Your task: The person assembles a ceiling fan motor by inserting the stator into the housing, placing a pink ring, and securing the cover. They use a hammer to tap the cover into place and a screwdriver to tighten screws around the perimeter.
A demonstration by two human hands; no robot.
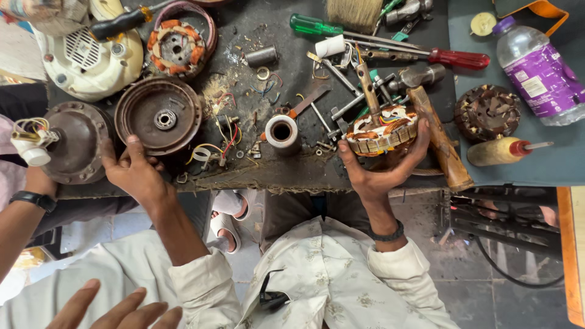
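Fingers of your right hand (pixel 381 173) curl up around the stator (pixel 382 129), gripping it at the bench edge (pixel 256 183) with its copper windings facing up; your left hand (pixel 135 173) lies open, fingertips on the rim of the brown rotor cover (pixel 158 114). Keep the stator cupped from beneath, not pinched on the windings, so the wire does not get nicked. Mind the wooden handle (pixel 440 140) just beside your thumb. Steady the cover flat before you lift it, clear of the loose wires (pixel 222 143) nearby.
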